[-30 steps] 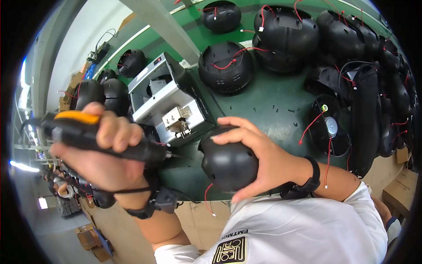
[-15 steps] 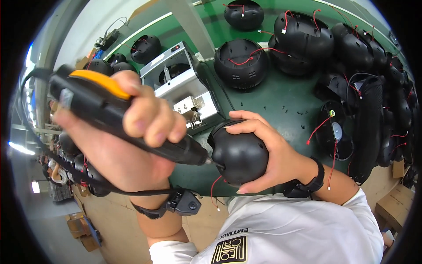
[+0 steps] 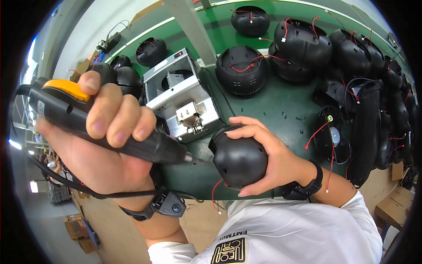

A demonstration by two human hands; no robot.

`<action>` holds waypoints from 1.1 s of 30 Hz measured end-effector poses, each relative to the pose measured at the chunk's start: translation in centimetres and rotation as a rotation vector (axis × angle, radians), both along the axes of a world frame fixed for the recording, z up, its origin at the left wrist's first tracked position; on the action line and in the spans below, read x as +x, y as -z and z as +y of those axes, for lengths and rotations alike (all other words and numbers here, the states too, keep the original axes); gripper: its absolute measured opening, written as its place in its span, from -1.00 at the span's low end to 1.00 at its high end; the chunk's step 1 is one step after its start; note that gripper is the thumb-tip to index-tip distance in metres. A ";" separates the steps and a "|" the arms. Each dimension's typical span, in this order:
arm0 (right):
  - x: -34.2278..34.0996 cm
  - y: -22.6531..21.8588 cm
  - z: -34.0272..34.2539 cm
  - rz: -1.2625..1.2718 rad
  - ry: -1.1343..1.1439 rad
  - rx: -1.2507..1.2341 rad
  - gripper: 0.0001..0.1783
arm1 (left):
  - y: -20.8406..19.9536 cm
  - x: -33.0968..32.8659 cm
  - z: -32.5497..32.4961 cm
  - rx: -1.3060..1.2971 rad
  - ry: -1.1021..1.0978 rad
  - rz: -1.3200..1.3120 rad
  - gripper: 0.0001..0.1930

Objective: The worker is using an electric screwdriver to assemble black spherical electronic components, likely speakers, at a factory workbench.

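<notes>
My left hand [image 3: 112, 132] is wrapped around a black electric screwdriver [image 3: 127, 143] with an orange lever. The screwdriver's bit points right, toward a round black plastic shell [image 3: 241, 158], with a small gap between them. My right hand [image 3: 274, 154] grips that shell from its right side, over the near edge of the bench. A dark hole shows on the shell's left face, and a red wire hangs from beneath it. Beyond the shell, several small dark screws [image 3: 285, 115] lie scattered on the green bench top [image 3: 281, 99].
A silver metal box-shaped device [image 3: 184, 97] stands behind the screwdriver. Other black shells with red wires [image 3: 303, 42] line the back and right of the bench. A black part with a round speaker [image 3: 335, 135] lies right of my hand. Cardboard boxes [image 3: 395, 204] sit at lower right.
My left hand has drawn the screwdriver back to the left, and its bit has come away from the shell. My right hand keeps the shell in nearly the same place.
</notes>
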State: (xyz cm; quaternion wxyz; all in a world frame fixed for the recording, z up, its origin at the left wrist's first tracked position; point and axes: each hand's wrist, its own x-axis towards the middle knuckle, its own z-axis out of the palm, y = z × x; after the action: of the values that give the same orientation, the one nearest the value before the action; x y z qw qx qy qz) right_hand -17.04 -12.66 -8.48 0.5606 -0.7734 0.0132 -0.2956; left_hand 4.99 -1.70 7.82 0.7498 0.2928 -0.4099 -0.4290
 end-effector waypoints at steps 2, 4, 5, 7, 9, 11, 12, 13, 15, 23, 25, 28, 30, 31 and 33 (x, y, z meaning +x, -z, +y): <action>-0.1 0.0 0.0 0.003 -0.008 -0.004 0.05 | -0.2 0.6 -0.3 -0.008 0.005 -0.003 -0.27; -0.2 0.0 -0.2 0.011 -0.018 -0.021 0.11 | 0.8 1.7 -1.2 -0.140 -0.260 -0.073 -0.01; -0.2 -0.1 -0.1 0.018 -0.036 -0.036 0.16 | 2.6 3.4 -1.7 -0.326 -0.291 -0.169 0.21; -0.2 -0.3 0.3 0.001 -0.032 -0.018 0.11 | 5.8 4.2 -3.2 -0.412 -0.628 -0.438 0.32; -0.2 0.1 0.0 -0.005 0.003 -0.002 0.06 | 7.3 2.8 -4.5 -0.199 -0.797 -0.583 0.39; -0.4 0.2 0.0 0.012 -0.028 0.062 0.07 | 6.6 3.8 -2.9 -0.423 -0.638 -0.546 0.37; -0.4 0.2 -0.1 0.009 -0.019 0.063 0.07 | 5.7 3.7 -1.9 -0.542 -0.523 -0.475 0.36; -0.4 0.1 0.1 0.002 -0.015 0.049 0.07 | 4.0 2.4 -0.9 -0.555 -0.442 -0.452 0.32; -0.5 0.3 0.0 -0.001 -0.003 0.037 0.08 | 2.4 1.3 -0.2 -0.258 -0.370 -0.237 0.26; -0.5 0.1 0.0 0.007 -0.020 0.021 0.09 | 5.7 1.9 -5.2 0.306 -0.671 -0.144 0.07; -0.5 0.3 0.0 0.008 -0.013 0.024 0.09 | 5.4 1.8 -4.4 0.356 -0.594 -0.102 0.08; -0.5 0.5 -0.2 0.008 -0.006 0.029 0.09 | 4.5 1.4 -3.1 0.341 -0.489 -0.003 0.08; -0.5 0.3 -0.2 0.004 -0.011 0.033 0.09 | 3.0 1.7 -1.7 0.230 -0.392 0.049 0.04; -0.4 0.3 -0.2 0.002 -0.014 0.028 0.09 | 2.4 2.1 -1.3 0.190 -0.339 0.050 0.01; -0.4 0.3 -0.3 0.002 -0.021 0.026 0.09 | 1.5 2.1 -1.1 0.166 -0.352 0.031 0.02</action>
State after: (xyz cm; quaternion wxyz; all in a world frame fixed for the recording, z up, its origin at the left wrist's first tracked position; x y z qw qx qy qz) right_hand -17.45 -12.93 -8.75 0.5738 -0.7664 0.0096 -0.2886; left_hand 7.09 -2.80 6.29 0.7928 0.4141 -0.3040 -0.3280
